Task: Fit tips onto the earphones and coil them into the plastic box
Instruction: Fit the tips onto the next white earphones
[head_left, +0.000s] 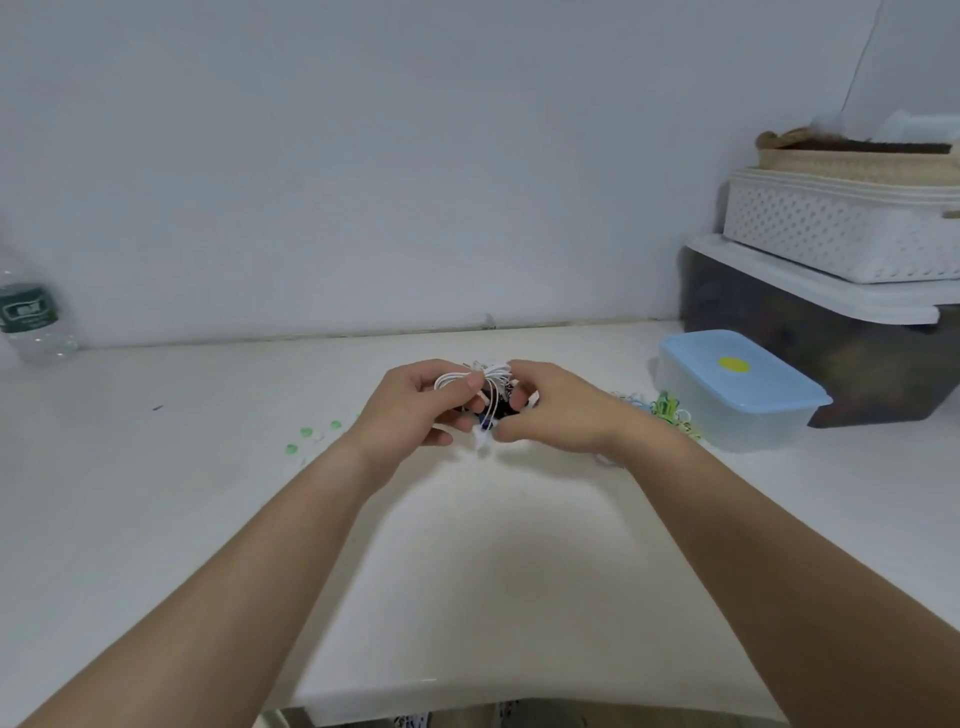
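Both hands, left hand (415, 410) and right hand (545, 410), pinch the earphones (475, 376) (floppy, tangle-prone cord), so I'd grip the bundle's middle.

A plain pale grey wall (363, 156) is rising behind the smooth white tabletop (156, 493), a dark white-lidded bin (753, 312) sitting at the tabletop's far right.
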